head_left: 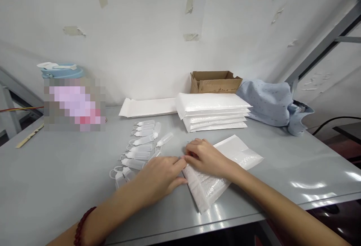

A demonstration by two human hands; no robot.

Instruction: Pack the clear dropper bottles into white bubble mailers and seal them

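Observation:
A white bubble mailer [216, 186] lies slanted on the grey table near its front edge. My left hand [166, 172] grips the mailer's left end between thumb and fingers. My right hand [204, 157] rests over the mailer's upper left part, its fingers bent and pressed together at the same edge, close to my left fingertips. What lies under the right fingers is hidden. Several small clear plastic bottles [141, 148] with white caps lie just left of my hands, some partly behind my left hand.
Behind my hands stands a stack of white mailers [214, 110], with another flat mailer [152, 107] to its left. An open cardboard box [216, 84] and blue cloth [265, 101] are at the back. A blue container [63, 72] stands back left.

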